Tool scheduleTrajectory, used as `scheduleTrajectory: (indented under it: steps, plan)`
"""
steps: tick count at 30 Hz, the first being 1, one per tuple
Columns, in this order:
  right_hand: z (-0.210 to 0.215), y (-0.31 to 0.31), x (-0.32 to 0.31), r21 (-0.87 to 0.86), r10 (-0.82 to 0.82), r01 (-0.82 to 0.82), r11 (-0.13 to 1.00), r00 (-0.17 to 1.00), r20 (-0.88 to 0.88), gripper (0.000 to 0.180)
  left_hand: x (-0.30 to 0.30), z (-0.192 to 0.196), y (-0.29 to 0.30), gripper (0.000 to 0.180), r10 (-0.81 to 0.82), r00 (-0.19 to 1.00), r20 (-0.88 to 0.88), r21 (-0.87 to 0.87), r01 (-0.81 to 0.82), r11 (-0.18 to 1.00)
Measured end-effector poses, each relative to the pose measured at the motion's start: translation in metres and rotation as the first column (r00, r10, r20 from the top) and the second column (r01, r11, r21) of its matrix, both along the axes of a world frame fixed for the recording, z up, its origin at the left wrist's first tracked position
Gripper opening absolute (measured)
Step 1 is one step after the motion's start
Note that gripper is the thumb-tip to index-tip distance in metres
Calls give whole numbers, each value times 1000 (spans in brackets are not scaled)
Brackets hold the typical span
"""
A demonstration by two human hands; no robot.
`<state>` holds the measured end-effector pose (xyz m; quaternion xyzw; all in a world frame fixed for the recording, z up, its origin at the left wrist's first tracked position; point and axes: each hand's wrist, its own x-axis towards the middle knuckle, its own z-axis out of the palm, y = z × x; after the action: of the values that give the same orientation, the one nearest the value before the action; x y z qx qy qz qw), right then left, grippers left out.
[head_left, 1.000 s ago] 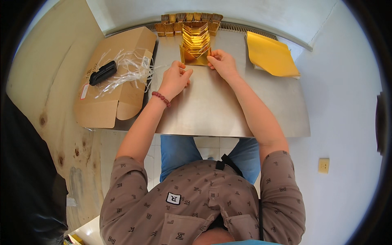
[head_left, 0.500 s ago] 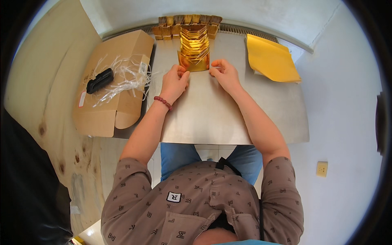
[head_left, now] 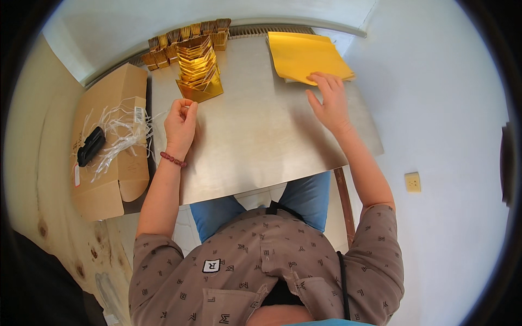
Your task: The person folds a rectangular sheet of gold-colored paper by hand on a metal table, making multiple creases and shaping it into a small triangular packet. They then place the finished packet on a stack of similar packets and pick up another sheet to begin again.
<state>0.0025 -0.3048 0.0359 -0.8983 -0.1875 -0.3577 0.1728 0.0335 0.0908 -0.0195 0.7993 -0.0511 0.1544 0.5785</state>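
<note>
A row of overlapping folded gold foil pieces (head_left: 199,73) lies on the metal table, with a larger gold flap at its near end. Just in front of that end, my left hand (head_left: 180,126) rests with its fingers curled together; nothing shows in them. My right hand (head_left: 330,103) is at the near edge of a stack of yellow sheets (head_left: 304,54) on the right. Its thumb stands apart from the fingers, and the fingertips lie over the sheets; whether they press on them I cannot tell.
Behind the gold pieces stand bundled brown and gold brush-like tufts (head_left: 187,35). At the left is a cardboard box (head_left: 103,185) with clear plastic strips (head_left: 122,138) and a black tool (head_left: 91,146) on it. The metal table (head_left: 255,136) ends close to my legs.
My right hand has left the near end of the gold pieces and moved right to the yellow sheets. My left hand remains by the gold pieces. The view has turned to the right.
</note>
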Motion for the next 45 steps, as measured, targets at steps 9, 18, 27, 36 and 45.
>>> scheduleTrajectory:
  steps: [9, 18, 27, 36, 45]
  plan:
    - [-28, -42, 45, -212, -118, 95, 973, 988, -99, 17, -5, -1, 1, 12, -35, 999, -14, -61, 34, 998]
    - [-18, -39, 52, -79, -139, 139, 987, 990, 2, 6, -5, -5, -1, 11, -72, 997, -18, -82, 70, 994]
    - [45, 20, -17, -86, 128, -133, 987, 990, -66, 8, -28, 35, -19, 42, -135, 864, 485, 311, -26, 950]
    - [117, 35, -43, -20, 249, -248, 968, 966, 67, 15, -57, 77, -28, 33, -547, 837, -15, 147, 543, 827]
    - [97, 48, -64, 63, 212, -210, 976, 976, -40, 31, -94, 70, -7, 20, -335, 864, -376, -157, 297, 942]
